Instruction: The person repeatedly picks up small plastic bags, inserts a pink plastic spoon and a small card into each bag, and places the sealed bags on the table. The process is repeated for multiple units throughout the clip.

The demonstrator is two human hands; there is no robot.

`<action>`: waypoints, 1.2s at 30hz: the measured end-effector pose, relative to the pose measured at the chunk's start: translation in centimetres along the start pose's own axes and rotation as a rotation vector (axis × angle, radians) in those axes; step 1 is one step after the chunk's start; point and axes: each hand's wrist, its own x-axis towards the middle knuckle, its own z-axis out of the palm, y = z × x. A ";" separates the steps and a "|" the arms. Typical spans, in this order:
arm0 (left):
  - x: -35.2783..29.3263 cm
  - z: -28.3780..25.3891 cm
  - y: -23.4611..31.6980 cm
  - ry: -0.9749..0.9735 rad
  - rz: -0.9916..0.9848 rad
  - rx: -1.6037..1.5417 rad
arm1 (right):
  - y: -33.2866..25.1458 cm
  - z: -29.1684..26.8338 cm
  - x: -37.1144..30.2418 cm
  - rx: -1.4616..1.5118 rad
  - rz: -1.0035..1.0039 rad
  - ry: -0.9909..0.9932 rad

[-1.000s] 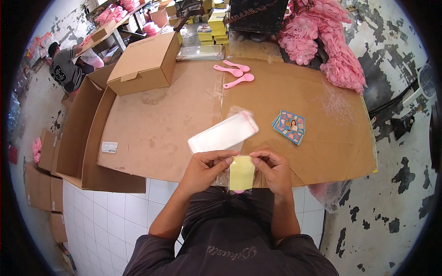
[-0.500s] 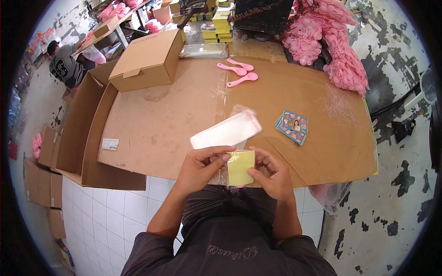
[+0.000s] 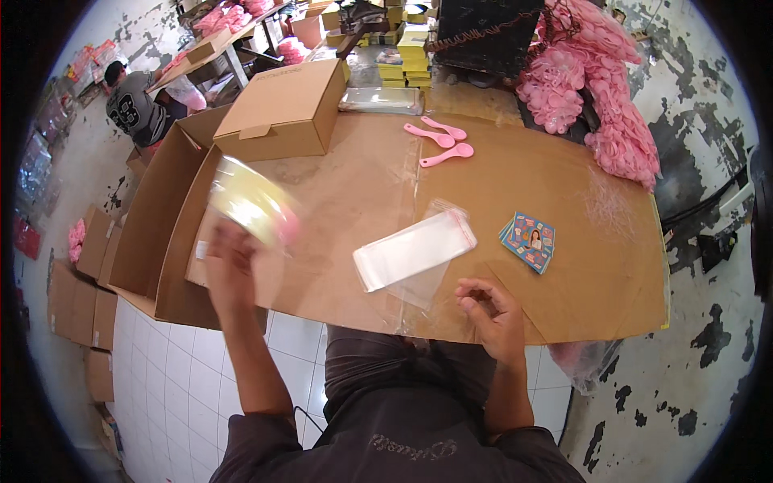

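Observation:
My left hand, blurred by motion, is raised over the left part of the table beside the open carton. Its fingers are closed on a clear plastic packet with a yellow card and something pink at one end. My right hand hovers near the table's front edge, fingers loosely curled and apart, with nothing in them. Between the hands lies a stack of clear plastic bags. Small blue printed cards are piled to the right. Farther back rest three pink plastic spoons.
A long open carton borders the table's left side. A closed brown box stands at the back left, beside a clear packet pile. Pink bundles hang at the back right. Another person is at the far left.
My left hand has swung left and away from me with the packet, toward the carton. The right hand has let go of it and stays near the front edge. The view has shifted slightly.

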 end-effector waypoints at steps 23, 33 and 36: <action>0.1 16.4 -9.0 -0.800 0.190 1.034 | -1.5 -11.5 5.6 -1.084 -0.032 0.260; 0.2 15.4 -9.3 -0.762 -0.031 0.712 | -0.9 -11.5 6.2 -0.975 -0.073 0.289; 0.3 15.3 -9.3 -0.778 0.014 0.701 | -1.2 -11.3 6.2 -0.942 -0.108 0.303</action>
